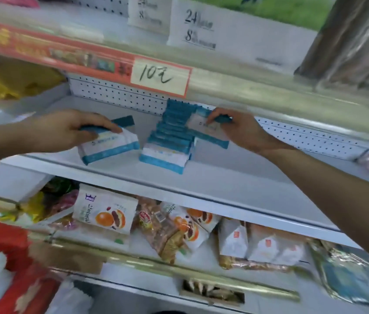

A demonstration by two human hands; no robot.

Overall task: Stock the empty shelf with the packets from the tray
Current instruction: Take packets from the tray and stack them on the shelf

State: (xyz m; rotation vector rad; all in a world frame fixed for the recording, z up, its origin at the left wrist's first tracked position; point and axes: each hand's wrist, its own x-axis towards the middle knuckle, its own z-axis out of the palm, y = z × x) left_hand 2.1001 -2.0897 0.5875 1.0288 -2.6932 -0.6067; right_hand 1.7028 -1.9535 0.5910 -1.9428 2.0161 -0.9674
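white shelf [224, 177]: left hand [61, 130] and right hand [242, 130] each grip a packet [108, 143]; next, stand them against the row [170, 141].

White pegboard back panel [120, 92] behind white shop shelving, a handwritten price tag [159, 75] on the upper rail.

Left hand [65, 130], mid-left of frame: palm down, fingers curled closed in a grip, forearm entering from the left edge. Right hand [240, 130], centre-right: fingertips pinched, forearm extending from lower right.
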